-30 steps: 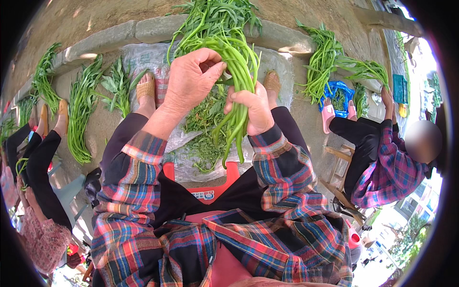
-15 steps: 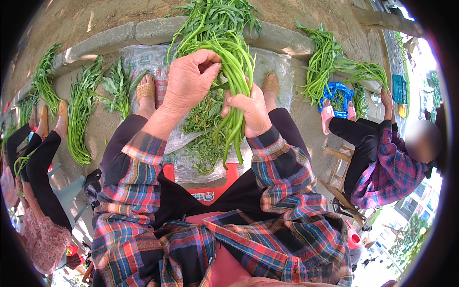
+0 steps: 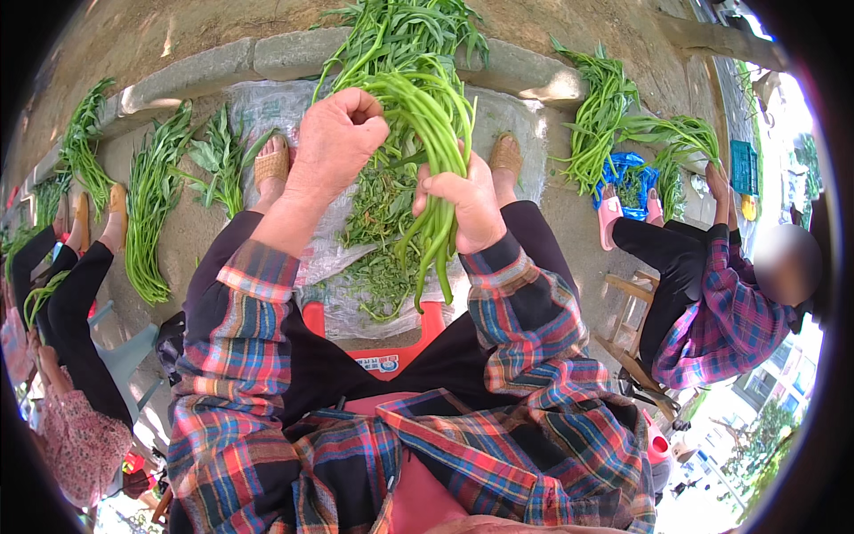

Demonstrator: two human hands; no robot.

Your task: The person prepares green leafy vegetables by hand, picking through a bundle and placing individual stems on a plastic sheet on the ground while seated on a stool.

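My right hand (image 3: 463, 200) is wrapped round the lower part of a bunch of long green water spinach stems (image 3: 434, 116), their thick ends hanging below my fist. The stems arch upward and away, toward the leafy heap beyond. Left of the bunch is my left hand (image 3: 336, 142), its fingers curled into a pinch just apart from the stems. Whatever those fingertips may hold is hidden. Beneath my hands, small picked leaves (image 3: 382, 267) lie scattered on a pale plastic sheet (image 3: 334, 311) between my feet.
A pile of leafy greens (image 3: 400, 31) rests over the stone kerb (image 3: 200, 71). More bunches (image 3: 158, 205) lie at the left. To the right, a seated person (image 3: 721, 303) holds greens near a blue plastic bag (image 3: 630, 182). A red stool (image 3: 431, 325) is under me.
My left hand has moved a little to the left, away from the stems. My right hand keeps its grip on the bunch in nearly the same place.
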